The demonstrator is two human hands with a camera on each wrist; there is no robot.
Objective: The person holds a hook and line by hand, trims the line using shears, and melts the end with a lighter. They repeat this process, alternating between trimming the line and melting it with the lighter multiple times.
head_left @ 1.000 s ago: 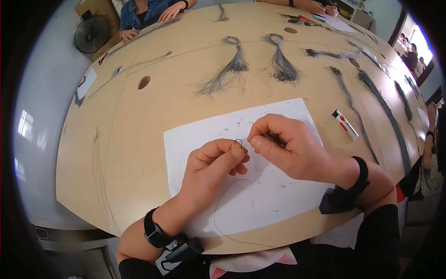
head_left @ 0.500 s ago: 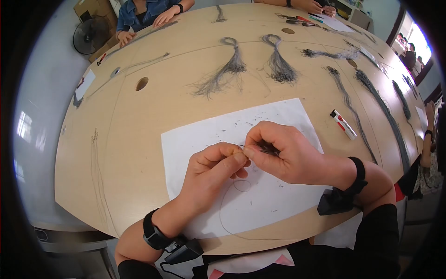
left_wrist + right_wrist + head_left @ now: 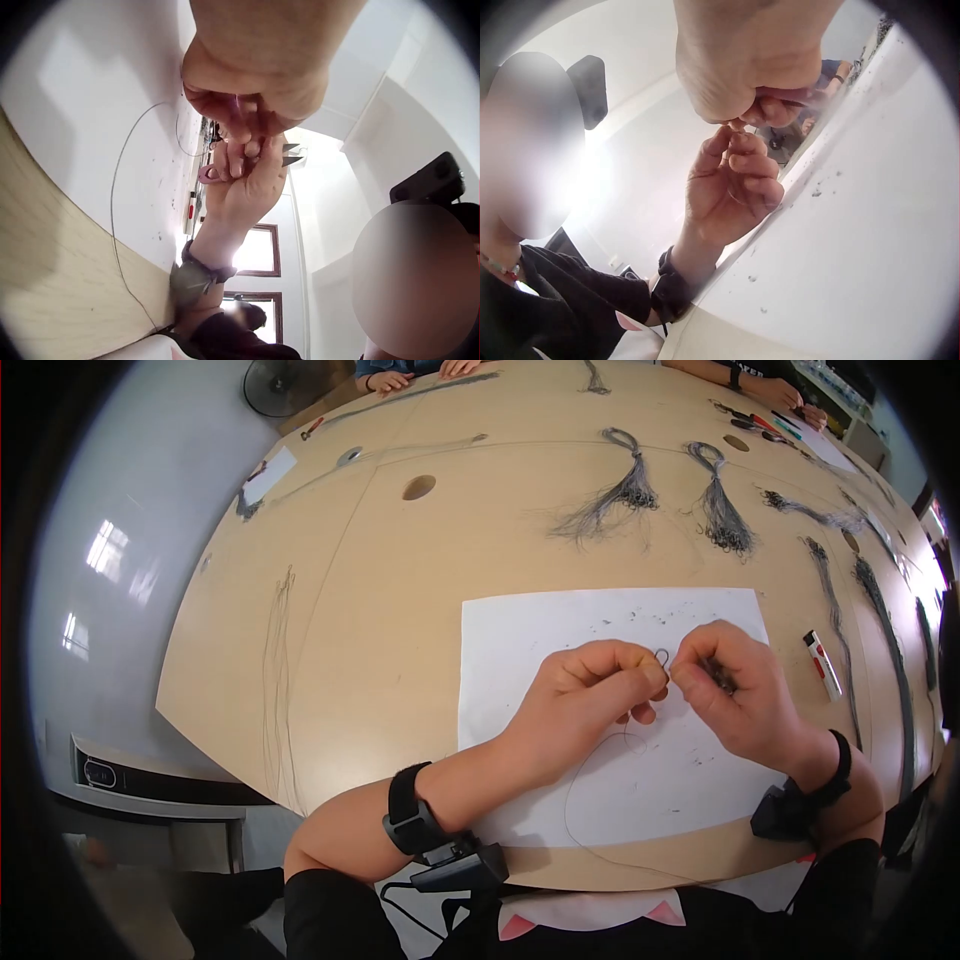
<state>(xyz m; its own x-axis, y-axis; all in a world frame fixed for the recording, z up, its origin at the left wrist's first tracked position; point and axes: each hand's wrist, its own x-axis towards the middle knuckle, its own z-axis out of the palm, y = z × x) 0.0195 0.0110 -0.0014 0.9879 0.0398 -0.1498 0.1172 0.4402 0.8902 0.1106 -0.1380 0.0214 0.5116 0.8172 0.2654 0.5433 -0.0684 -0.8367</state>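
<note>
A small dark fish hook (image 3: 661, 656) stands up between the thumb and forefinger of my left hand (image 3: 590, 695), over the white paper (image 3: 520, 625). Thin line (image 3: 568, 800) hangs below that hand, loops once and runs down to the table's front edge. My right hand (image 3: 735, 685) is just right of the hook, thumb and forefinger tips pressed together. Small scissors with a pink handle loop (image 3: 208, 175) lie across its palm under curled fingers, their pointed blades (image 3: 291, 160) sticking out in the left wrist view. Any line end at its fingertips is too fine to see.
Bundles of hooked line (image 3: 632, 490) lie beyond the paper, with several more along the right. A white and red lighter (image 3: 822, 665) is right of the paper. Loose strands (image 3: 278, 690) lie at left. Dark bits dot the paper. Other people's hands (image 3: 390, 382) are at the far edge.
Half a second ago my fingertips met over the hook; now they are slightly apart and the hook shows again. The head view has swung left, so everything sits farther right.
</note>
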